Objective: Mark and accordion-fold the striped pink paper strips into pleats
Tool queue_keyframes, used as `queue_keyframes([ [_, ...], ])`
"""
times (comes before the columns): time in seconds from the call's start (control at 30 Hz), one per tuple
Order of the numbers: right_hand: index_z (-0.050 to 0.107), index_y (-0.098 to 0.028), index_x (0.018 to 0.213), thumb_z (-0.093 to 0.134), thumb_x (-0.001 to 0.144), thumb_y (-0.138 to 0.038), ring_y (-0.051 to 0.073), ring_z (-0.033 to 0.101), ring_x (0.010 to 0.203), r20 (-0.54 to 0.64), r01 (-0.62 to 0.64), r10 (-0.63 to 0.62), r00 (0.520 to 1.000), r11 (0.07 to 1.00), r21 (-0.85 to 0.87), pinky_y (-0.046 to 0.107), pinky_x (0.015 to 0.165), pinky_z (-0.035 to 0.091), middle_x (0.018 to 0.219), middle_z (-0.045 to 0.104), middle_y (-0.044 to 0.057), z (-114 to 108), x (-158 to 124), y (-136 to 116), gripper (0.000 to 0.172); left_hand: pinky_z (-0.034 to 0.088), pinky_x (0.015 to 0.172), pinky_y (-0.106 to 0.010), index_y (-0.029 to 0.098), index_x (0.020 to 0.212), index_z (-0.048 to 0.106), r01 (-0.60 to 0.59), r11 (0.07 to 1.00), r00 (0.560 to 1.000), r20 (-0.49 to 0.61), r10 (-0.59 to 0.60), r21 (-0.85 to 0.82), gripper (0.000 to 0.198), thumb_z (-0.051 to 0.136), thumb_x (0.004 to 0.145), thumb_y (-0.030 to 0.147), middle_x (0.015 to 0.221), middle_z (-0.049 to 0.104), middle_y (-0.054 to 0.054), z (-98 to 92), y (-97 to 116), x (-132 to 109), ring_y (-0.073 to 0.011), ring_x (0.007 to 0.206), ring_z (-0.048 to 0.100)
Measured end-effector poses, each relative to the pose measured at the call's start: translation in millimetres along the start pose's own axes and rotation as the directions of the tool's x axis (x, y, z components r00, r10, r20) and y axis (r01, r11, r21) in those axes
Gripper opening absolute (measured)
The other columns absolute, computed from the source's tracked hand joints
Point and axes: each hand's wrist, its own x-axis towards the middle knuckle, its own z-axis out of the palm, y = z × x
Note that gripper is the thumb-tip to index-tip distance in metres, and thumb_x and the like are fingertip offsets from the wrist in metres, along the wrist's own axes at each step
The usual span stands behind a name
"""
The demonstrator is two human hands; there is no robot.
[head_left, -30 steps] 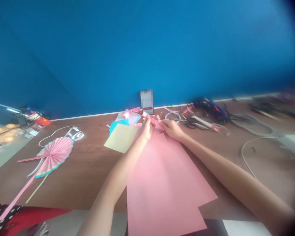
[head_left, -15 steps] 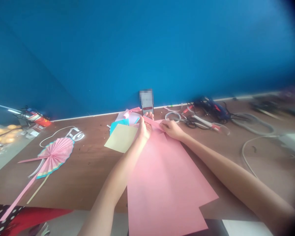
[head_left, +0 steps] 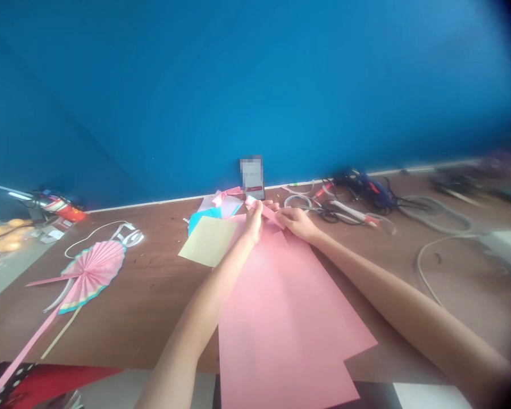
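Observation:
My left hand (head_left: 255, 221) and my right hand (head_left: 297, 222) hold a narrow pink paper strip (head_left: 271, 215) between them, above the far end of the large pink paper sheets (head_left: 272, 307). The left thumb pinches the strip's left end, where a small piece sticks up. On the right, my fingers are closed on the other end. The pink sheets overlap and hang past the table's near edge. Just left of my left hand lies a pale yellow sheet (head_left: 206, 241), with blue paper (head_left: 204, 216) behind it and a twisted pink paper piece (head_left: 226, 195) farther back.
A phone (head_left: 252, 176) leans against the blue wall. At left lies a pleated pink paper fan (head_left: 96, 270) with strips, near a curled white strip (head_left: 132, 237). A roll of tape (head_left: 297, 201), a glue gun (head_left: 372, 190) and cables are at right. The wooden table (head_left: 153, 318) ends in front.
The left fingers have shifted along the strip; its left end now stands up above the thumb. My right hand keeps its grip. The whole view has drifted slightly.

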Motion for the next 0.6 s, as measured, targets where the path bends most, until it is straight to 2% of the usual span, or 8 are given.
queue_keyframes([
  [0.1,0.061,-0.015,0.076,0.053,0.083,-0.050,0.012,0.042,0.058,0.067,0.005,-0.009,0.998,0.999,0.047,0.025,0.055,0.029,0.062,0.052,-0.001,-1,0,0,0.036,0.046,0.099,-0.040,0.014,0.098,0.067,0.001,1.000,1.000,-0.013,-0.001,-0.018,0.035,0.057,0.089,0.047,0.101,0.073,-0.013,0.4,2,-1,-0.0246,0.111,0.064],
  [0.23,0.055,-0.016,0.069,0.054,0.082,-0.048,0.009,0.037,0.053,0.121,0.008,-0.014,0.993,0.999,0.053,0.024,0.051,0.024,0.056,0.047,-0.003,-4,-1,-1,0.034,0.046,0.099,-0.037,0.016,0.102,0.066,0.001,0.996,1.000,-0.017,-0.003,-0.087,0.044,0.042,0.094,0.052,0.107,0.071,-0.012,-2.0,7,-1,-0.0219,0.110,0.064],
  [0.37,0.053,-0.016,0.065,0.055,0.081,-0.045,0.009,0.038,0.051,0.175,-0.050,0.033,0.984,0.994,0.092,0.024,0.051,0.025,0.054,0.049,-0.003,-6,-2,-6,0.033,0.046,0.099,-0.035,0.019,0.105,0.066,-0.031,0.995,0.999,-0.048,0.026,-0.095,0.035,0.046,0.095,0.045,0.112,0.071,-0.008,-3.7,7,1,-0.0190,0.106,0.065],
  [0.47,0.054,-0.016,0.066,0.057,0.079,-0.044,0.009,0.040,0.052,0.182,-0.080,0.061,0.981,0.992,0.102,0.024,0.052,0.027,0.055,0.051,-0.003,-6,-3,-10,0.031,0.047,0.096,-0.037,0.018,0.104,0.067,-0.031,0.999,1.000,0.001,0.031,0.005,0.038,0.050,0.091,0.050,0.109,0.071,-0.009,-1.0,3,2,-0.0222,0.108,0.064],
  [0.6,0.057,-0.014,0.066,0.058,0.077,-0.046,0.010,0.042,0.058,0.143,-0.051,0.034,0.989,0.992,0.115,0.025,0.055,0.029,0.065,0.053,0.000,-5,-2,-15,0.034,0.048,0.095,-0.036,0.018,0.098,0.072,-0.055,0.963,0.990,0.137,0.019,0.265,0.037,0.061,0.084,0.051,0.105,0.073,-0.009,5.0,-2,-3,-0.0258,0.112,0.062],
])
